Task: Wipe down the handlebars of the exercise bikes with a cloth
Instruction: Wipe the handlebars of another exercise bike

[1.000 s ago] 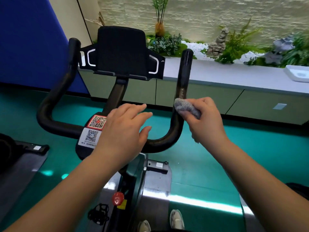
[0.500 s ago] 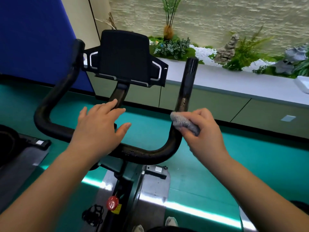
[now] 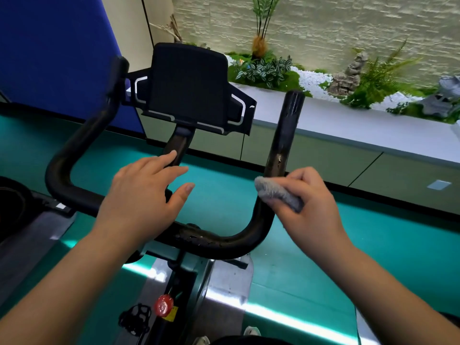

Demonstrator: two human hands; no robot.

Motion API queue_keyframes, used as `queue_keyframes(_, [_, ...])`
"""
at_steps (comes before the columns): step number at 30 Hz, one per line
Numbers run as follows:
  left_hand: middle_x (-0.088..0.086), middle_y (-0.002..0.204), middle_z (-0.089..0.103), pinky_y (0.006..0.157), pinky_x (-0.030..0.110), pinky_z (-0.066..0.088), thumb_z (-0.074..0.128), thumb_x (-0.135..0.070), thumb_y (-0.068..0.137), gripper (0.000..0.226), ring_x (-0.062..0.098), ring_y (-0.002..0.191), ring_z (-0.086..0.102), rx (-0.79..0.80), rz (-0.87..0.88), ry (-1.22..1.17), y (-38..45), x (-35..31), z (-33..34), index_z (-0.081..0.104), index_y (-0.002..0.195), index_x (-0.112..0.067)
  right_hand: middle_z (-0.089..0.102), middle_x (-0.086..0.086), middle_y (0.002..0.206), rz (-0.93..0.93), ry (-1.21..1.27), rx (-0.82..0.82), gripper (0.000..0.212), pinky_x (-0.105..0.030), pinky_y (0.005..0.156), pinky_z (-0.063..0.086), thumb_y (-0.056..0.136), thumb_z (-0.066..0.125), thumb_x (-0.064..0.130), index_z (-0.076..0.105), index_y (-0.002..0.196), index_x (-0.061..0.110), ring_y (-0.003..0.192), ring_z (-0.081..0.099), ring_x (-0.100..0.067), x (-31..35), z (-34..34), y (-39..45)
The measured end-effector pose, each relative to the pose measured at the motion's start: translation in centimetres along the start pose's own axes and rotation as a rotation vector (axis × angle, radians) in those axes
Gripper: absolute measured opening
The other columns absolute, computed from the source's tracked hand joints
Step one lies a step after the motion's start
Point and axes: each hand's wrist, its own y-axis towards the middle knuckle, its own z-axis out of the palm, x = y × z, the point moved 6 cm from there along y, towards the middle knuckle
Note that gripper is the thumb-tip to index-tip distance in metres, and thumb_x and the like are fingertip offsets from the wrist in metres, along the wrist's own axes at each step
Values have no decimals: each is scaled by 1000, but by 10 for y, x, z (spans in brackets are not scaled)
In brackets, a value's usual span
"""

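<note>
— Two hands are what we see over the black, U-shaped foam-covered handlebar [image 3: 74, 155] of the exercise bike. What is each doing?

— Our right hand [image 3: 308, 210] has its fingers curled around a small grey fuzzy cloth [image 3: 278, 192], bunched into a soft roll and pressed against the right upright of the bar, just above the bend. Our left hand [image 3: 142, 202] lies flat on the crossbar left of centre, fingers straight and relaxed, gripping nothing.

— How does the bar's surface look?

— Matte and rounded for the most part, but worn — the covering is cracked and flaking along the bottom of the crossbar near the middle, and there is a scuffed, peeling patch on the right upright just above the cloth. The rounded end cap at the top of that upright looks smooth.

— And the rest of the bike?

— We see a black rectangular tablet holder [image 3: 189, 88] with a fine ribbed texture and pale outlines on its side wings, standing on a dark stem between the two uprights. Below, a round red knob [image 3: 163, 305] sits on the frame, and a black caged pedal [image 3: 135, 317] shows near it.

— What lies around it?

— We see a smooth teal floor [image 3: 373, 245], a blue wall panel [image 3: 54, 51] at left, and a pale grey ledge [image 3: 348, 125] carrying green plants [image 3: 263, 68], white pebbles and grey rocks before a rough stone wall.
</note>
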Motion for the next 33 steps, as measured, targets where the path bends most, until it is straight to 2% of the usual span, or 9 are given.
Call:
queue_keyframes(5, [-10, 143, 46, 102, 47, 35, 27, -62, 86, 59, 17, 129, 43, 3, -3, 3, 0, 1, -2, 59, 126, -34, 45, 3, 90, 33, -54, -64, 36, -1, 76, 33, 81, 74, 13, 68, 115, 24, 83, 46, -1, -9, -3, 27])
queue_keyframes(10, [-11, 142, 47, 104, 45, 35, 27, -61, 85, 59, 15, 128, 44, 0, -9, -16, 0, 0, -2, 60, 125, -33, 45, 6, 91, -25, 16, 11, 37, -5, 77, 35, 78, 76, 11, 70, 112, 24, 87, 47, 0, 2, 3, -8])
queue_keyframes(17, [-13, 141, 48, 102, 46, 36, 32, -54, 85, 51, 15, 127, 45, -2, -21, -15, -1, -2, -4, 63, 119, -33, 45, 1, 93, 71, -44, -48, 28, -1, 77, 32, 82, 72, 17, 71, 110, 24, 86, 44, 8, -23, -4, 47])
queue_keyframes(22, [-11, 139, 51, 100, 47, 40, 32, -52, 84, 51, 15, 124, 48, 10, -20, -6, 0, -2, -5, 65, 116, -31, 43, 14, 91, 28, 89, 32, 32, -20, 68, 45, 83, 71, 12, 69, 110, 29, 78, 50, -5, -15, 3, 10])
queue_keyframes(25, [-11, 139, 50, 100, 47, 40, 32, -53, 84, 51, 15, 124, 48, 16, -18, 7, 0, -3, -5, 65, 117, -32, 44, 5, 92, -10, -25, -5, 33, -4, 76, 36, 82, 73, 13, 69, 109, 30, 87, 46, 2, -19, -2, 38])
queue_keyframes(29, [-13, 140, 49, 101, 46, 39, 34, -52, 85, 51, 14, 126, 47, 11, -31, -2, -1, -4, -7, 59, 125, -32, 44, 3, 96, 80, -43, -43, 30, 0, 76, 33, 84, 71, 16, 68, 108, 34, 84, 44, 6, -29, -7, 69])
queue_keyframes(30, [-13, 141, 48, 102, 46, 38, 35, -51, 86, 52, 14, 126, 46, 11, -39, -3, -1, -3, -7, 56, 129, -31, 43, 6, 94, 74, -21, -44, 30, -3, 76, 35, 84, 71, 14, 69, 107, 33, 81, 45, 4, -29, -5, 62])
queue_keyframes(32, [-13, 144, 44, 104, 45, 37, 39, -49, 91, 51, 13, 129, 44, 13, -66, -3, -1, -1, -7, 47, 137, -30, 42, 12, 92, 66, 63, -37, 30, -23, 72, 46, 84, 70, 12, 70, 108, 30, 75, 50, -10, -29, -1, 40])
queue_keyframes(33, [-13, 146, 42, 105, 45, 36, 42, -48, 92, 52, 13, 131, 42, 20, -83, -3, -1, 0, -6, 42, 141, -30, 42, 13, 91, 62, 102, -21, 30, -29, 68, 47, 85, 70, 12, 70, 109, 30, 71, 50, -13, -29, 0, 30])
